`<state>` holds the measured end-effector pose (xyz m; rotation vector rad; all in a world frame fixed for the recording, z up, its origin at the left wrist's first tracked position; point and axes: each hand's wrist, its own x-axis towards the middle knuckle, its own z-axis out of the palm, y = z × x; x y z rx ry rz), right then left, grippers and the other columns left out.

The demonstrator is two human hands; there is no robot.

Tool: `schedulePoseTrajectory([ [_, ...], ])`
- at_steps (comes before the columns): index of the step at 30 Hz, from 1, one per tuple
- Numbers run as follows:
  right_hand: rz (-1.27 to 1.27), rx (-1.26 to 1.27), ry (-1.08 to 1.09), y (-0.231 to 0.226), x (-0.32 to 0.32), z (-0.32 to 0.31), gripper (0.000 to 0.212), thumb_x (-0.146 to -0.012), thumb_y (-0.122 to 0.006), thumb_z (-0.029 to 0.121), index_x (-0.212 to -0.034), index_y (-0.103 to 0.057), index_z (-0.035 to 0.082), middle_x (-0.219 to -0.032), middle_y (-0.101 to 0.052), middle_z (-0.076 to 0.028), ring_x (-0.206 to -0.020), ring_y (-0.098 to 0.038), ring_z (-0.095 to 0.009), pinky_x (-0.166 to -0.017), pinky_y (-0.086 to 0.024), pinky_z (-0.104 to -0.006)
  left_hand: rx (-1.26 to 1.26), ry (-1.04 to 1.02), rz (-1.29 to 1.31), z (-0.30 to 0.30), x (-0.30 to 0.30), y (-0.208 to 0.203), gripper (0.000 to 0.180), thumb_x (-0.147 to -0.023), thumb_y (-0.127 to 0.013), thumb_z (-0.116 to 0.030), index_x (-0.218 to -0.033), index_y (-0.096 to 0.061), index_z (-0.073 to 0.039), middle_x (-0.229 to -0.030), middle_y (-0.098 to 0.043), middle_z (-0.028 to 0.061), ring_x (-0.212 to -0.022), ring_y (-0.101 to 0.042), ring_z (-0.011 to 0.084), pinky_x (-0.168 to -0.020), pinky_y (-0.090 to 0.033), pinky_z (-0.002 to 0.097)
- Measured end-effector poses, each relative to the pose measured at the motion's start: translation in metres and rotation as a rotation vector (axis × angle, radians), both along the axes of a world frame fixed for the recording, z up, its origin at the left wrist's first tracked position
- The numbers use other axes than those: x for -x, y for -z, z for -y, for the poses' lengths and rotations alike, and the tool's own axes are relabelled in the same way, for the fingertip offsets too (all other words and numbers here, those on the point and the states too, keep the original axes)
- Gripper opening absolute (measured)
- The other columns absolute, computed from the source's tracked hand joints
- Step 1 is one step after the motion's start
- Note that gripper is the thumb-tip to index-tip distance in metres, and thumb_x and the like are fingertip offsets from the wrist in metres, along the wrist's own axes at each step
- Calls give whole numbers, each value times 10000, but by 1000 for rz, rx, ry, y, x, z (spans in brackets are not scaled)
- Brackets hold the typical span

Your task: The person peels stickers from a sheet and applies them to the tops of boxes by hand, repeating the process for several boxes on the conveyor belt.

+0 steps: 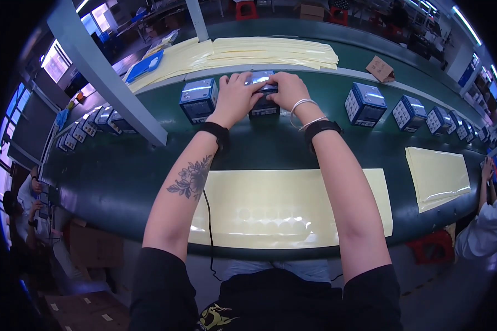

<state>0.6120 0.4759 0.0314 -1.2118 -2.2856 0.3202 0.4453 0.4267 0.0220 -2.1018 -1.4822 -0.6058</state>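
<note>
Both of my hands are at a small blue carton (264,108) standing on the dark green belt, straight ahead. My left hand (237,98) curls round the carton's left side, its thumb and fingers on the top near the left edge. My right hand (290,91) is closed at the top right edge, fingertips pinched against it. Whether a small seal lies under the fingertips cannot be made out. Nearer to me, beneath my forearms, lies a pale yellow sheet (270,190) with rows of round clear stickers. Another blue carton (198,100) stands just left of my left hand.
More blue cartons (365,105) line the belt to the right, and others (96,118) to the left. Yellow sheets (437,176) lie at right; a long stack (270,52) lies beyond the rail. A grey post (107,71) rises at left. Co-workers sit at both sides.
</note>
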Motion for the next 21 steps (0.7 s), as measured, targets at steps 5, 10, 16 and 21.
schedulePoseTrajectory([
  [5,114,-47,-24,-5,-15,-15,376,-723,-743,186,-1078,-653,100,-1071,-650,-118,-997,-613,-308,-880,-492,-382,273,59,37,76,-25,-91,390,-836,-640,-244,-1194,-596,-94,-1221,-555,138,-1167,-486,307,-1022,-277,501],
  [10,497,55,-174,-41,-49,43,519,-758,-724,225,-1202,-549,22,-1329,-476,-227,-1245,-449,-359,-1029,-384,-382,492,158,239,224,-6,-87,347,-855,-629,-219,-1174,-595,-86,-1264,-525,137,-1203,-466,297,-1072,-256,481],
  [16,538,233,-493,-32,-133,227,617,-761,-733,315,-1254,-497,26,-1395,-402,-210,-1306,-378,-356,-1090,-284,-466,664,-168,431,322,21,18,391,-839,-641,-182,-1208,-581,-66,-1376,-458,143,-1326,-371,300,-1117,-166,498],
  [21,368,350,-349,8,-174,261,531,-790,-705,256,-1234,-516,34,-1391,-424,-187,-1318,-371,-349,-1104,-254,-481,740,-172,545,324,5,15,441,-823,-669,-210,-1223,-573,-49,-1392,-451,139,-1348,-353,277,-1121,-139,512],
])
